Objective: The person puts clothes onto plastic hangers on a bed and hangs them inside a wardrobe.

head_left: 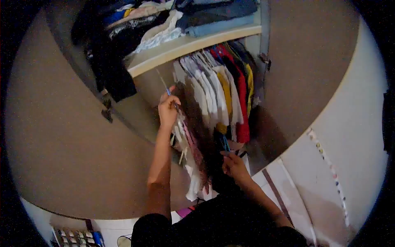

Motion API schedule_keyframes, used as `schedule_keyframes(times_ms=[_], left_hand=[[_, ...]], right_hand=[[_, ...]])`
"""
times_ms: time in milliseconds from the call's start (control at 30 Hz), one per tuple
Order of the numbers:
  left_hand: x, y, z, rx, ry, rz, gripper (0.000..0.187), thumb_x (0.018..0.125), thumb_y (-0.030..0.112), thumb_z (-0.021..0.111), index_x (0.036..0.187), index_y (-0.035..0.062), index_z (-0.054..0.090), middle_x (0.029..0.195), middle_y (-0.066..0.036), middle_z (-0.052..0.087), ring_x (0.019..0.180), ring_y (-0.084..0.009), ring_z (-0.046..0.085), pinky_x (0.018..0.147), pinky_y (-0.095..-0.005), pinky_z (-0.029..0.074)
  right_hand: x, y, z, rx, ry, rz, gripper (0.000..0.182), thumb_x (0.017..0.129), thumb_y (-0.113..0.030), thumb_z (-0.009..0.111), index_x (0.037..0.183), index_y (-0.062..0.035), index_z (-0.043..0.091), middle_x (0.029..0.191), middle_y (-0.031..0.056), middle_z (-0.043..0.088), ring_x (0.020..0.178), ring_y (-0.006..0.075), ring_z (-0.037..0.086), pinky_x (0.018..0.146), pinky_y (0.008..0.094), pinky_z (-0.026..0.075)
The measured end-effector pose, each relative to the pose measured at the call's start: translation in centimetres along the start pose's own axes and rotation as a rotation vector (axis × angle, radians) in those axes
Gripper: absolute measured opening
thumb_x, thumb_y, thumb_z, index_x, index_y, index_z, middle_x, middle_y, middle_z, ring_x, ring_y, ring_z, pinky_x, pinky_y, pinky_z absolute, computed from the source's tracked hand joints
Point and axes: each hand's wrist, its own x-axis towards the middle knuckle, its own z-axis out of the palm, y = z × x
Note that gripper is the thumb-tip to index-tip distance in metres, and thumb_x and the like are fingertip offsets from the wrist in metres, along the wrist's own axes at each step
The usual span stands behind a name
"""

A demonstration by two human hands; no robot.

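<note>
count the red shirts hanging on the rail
1: a red shirt hangs toward the right end of the rail, between yellow garments. More may be hidden among the tightly packed clothes.

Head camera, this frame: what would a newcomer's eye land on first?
First the row of hanging shirts in the open wardrobe at centre, white ones beside yellow and red. Next, the left hand raised and closed on a hanger hook near the rail, while the right hand lower down grips a blue hanger. Above, a shelf carries folded clothes.
</note>
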Motion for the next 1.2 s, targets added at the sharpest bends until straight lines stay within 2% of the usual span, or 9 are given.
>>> schedule_keyframes(times_ms=[100, 200, 267, 367, 600, 700, 800, 867, 1200], left_hand=[[2.8, -6.0, 3.1, -0.058, 0.171, -0.131, 0.022, 0.066, -0.016, 0.040, 0.072, 0.0010, 0.053, 0.085, -0.008, 0.060, 0.072, -0.0174, 0.053, 0.070, -0.0280, 0.043], [7.4, -5.1, 4.4, 0.064, 0.253, -0.190, 0.019, 0.071, -0.013, 0.045, 0.073, 0.0017, 0.056, 0.092, -0.012, 0.065, 0.082, -0.0232, 0.061, 0.074, -0.0308, 0.044], [9.8, -5.1, 4.6, 0.101, 0.208, -0.347, 0.017, 0.074, -0.007, 0.048, 0.082, 0.0010, 0.060, 0.094, -0.017, 0.063, 0.087, -0.0241, 0.060, 0.076, -0.0335, 0.044], [13.5, -8.8, 5.8, 0.340, 0.269, -0.226, 0.025, 0.077, 0.004, 0.051, 0.101, -0.0005, 0.059, 0.101, -0.021, 0.059, 0.099, -0.0341, 0.055, 0.085, -0.0392, 0.042], [20.5, -14.2, 8.7, 0.367, 0.161, -0.255, 0.025, 0.078, 0.005, 0.051, 0.102, -0.0001, 0.058, 0.102, -0.021, 0.059, 0.099, -0.0345, 0.054, 0.086, -0.0396, 0.041], [21.5, -15.5, 9.0, 0.368, 0.127, -0.265, 0.026, 0.079, 0.006, 0.050, 0.103, 0.0001, 0.058, 0.103, -0.021, 0.058, 0.100, -0.0347, 0.054, 0.086, -0.0399, 0.041], [21.8, -16.3, 9.0, 0.358, 0.103, -0.265, 0.026, 0.079, 0.007, 0.050, 0.103, 0.0002, 0.058, 0.104, -0.021, 0.058, 0.100, -0.0349, 0.053, 0.087, -0.0401, 0.041], [21.8, -16.6, 8.9, 0.351, 0.101, -0.264, 0.026, 0.080, 0.007, 0.050, 0.104, 0.0004, 0.058, 0.104, -0.021, 0.057, 0.100, -0.0350, 0.053, 0.087, -0.0403, 0.040], [22.5, -17.3, 10.1, 0.336, 0.078, -0.260, 0.027, 0.081, 0.010, 0.050, 0.106, 0.0010, 0.057, 0.107, -0.020, 0.056, 0.101, -0.0357, 0.051, 0.089, -0.0410, 0.039]], right_hand=[[2.6, -0.5, -2.6, -0.089, 0.003, 0.077, 0.033, 0.091, -0.021, 0.046, 0.118, -0.0026, 0.048, 0.060, -0.0001, 0.050, 0.050, 0.0080, 0.043, 0.047, 0.0213, 0.032], [5.8, 1.3, -5.7, -0.481, -0.022, -0.164, 0.032, 0.092, -0.022, 0.045, 0.118, -0.0038, 0.049, 0.059, -0.0003, 0.050, 0.050, 0.0085, 0.043, 0.048, 0.0217, 0.032], [5.9, -1.8, -5.1, -0.088, -0.028, 0.136, 0.030, 0.092, -0.020, 0.044, 0.117, -0.0045, 0.050, 0.060, -0.0004, 0.049, 0.051, 0.0085, 0.043, 0.048, 0.0219, 0.032], [6.8, -3.7, -5.5, -0.052, -0.083, 0.210, 0.029, 0.092, -0.018, 0.045, 0.117, -0.0045, 0.051, 0.061, -0.0005, 0.048, 0.052, 0.0082, 0.043, 0.048, 0.0222, 0.033], [11.0, -0.1, -5.6, -0.030, 0.075, 0.189, 0.029, 0.091, -0.017, 0.047, 0.117, -0.0040, 0.052, 0.060, -0.0017, 0.046, 0.054, 0.0079, 0.041, 0.050, 0.0225, 0.033], [12.9, 2.8, -6.0, -0.420, -0.006, 0.014, 0.030, 0.090, -0.017, 0.048, 0.116, -0.0034, 0.052, 0.061, -0.0018, 0.045, 0.056, 0.0079, 0.041, 0.052, 0.0223, 0.034], [13.0, 1.8, -4.4, -0.400, 0.100, 0.119, 0.030, 0.090, -0.017, 0.049, 0.116, -0.0031, 0.052, 0.062, -0.0017, 0.046, 0.056, 0.0081, 0.042, 0.053, 0.0222, 0.034], [12.7, -0.6, -2.9, -0.027, 0.227, 0.212, 0.030, 0.088, -0.017, 0.051, 0.114, -0.0030, 0.053, 0.063, -0.0017, 0.047, 0.057, 0.0086, 0.043, 0.053, 0.0223, 0.035], [13.8, -0.4, -2.7, -0.158, 0.201, 0.189, 0.029, 0.088, -0.018, 0.051, 0.112, -0.0016, 0.053, 0.064, -0.0011, 0.048, 0.056, 0.0082, 0.043, 0.051, 0.0217, 0.035]])
